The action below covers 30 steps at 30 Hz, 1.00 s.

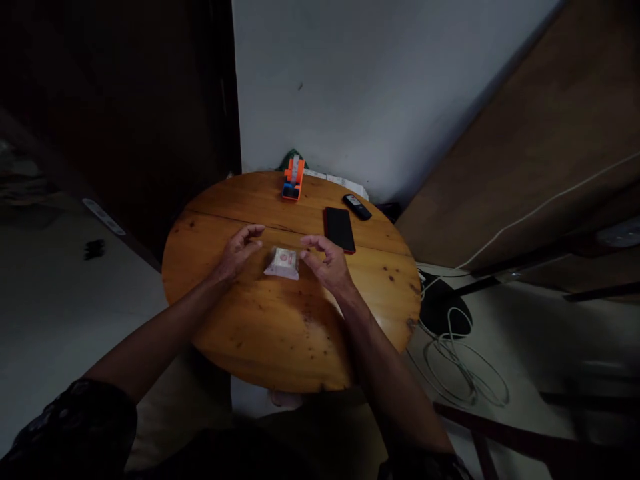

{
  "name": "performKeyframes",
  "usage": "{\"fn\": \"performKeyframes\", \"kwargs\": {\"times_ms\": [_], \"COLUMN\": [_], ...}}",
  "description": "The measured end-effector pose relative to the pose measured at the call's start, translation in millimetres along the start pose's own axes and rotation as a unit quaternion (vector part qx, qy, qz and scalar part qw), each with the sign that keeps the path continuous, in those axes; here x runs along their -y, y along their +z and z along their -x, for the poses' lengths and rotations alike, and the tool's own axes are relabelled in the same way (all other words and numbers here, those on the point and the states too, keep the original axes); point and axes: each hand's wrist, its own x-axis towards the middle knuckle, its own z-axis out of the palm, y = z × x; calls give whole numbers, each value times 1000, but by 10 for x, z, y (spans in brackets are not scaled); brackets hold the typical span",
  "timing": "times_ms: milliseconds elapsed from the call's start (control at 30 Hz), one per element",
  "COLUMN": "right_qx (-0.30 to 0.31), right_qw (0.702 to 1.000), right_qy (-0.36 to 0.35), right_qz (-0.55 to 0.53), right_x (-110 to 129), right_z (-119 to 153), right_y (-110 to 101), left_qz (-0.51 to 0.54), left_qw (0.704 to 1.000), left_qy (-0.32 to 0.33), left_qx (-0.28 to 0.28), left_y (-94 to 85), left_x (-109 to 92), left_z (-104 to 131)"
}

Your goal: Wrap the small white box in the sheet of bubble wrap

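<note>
A small pale packet (283,263), wrapped in clear plastic with reddish print on top, lies on the round wooden table (260,327). To its left is my left hand (241,250), fingers curved and apart from the thumb, holding nothing. My right hand (327,262) hovers just right of the packet, also with thumb and fingers parted and nothing between them. Between the right fingertips and the packet there is only a small gap; whether they touch is hard to tell.
Behind my right hand lies a dark smartphone (339,229) with a red edge, and beyond it a black handset (357,207). An orange tape dispenser (294,179) stands at the table's far edge, near the wall. Coiled white cable (457,360) lies on the floor at right.
</note>
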Motion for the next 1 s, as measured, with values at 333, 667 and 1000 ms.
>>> {"fn": "performKeyframes", "kwargs": {"times_ms": [333, 667, 1000], "right_qx": [73, 22, -60], "right_qw": [992, 991, 993], "right_qy": [-95, -119, -76], "right_qz": [37, 65, -72], "right_x": [-131, -49, 51], "right_z": [-10, 13, -9], "right_y": [73, 142, 48], "left_qz": [-96, -204, -72], "left_qw": [987, 960, 974], "left_qy": [-18, 79, 63], "left_qx": [128, 176, 207], "left_y": [65, 112, 163], "left_x": [-82, -168, -41], "left_z": [115, 211, 235]}}
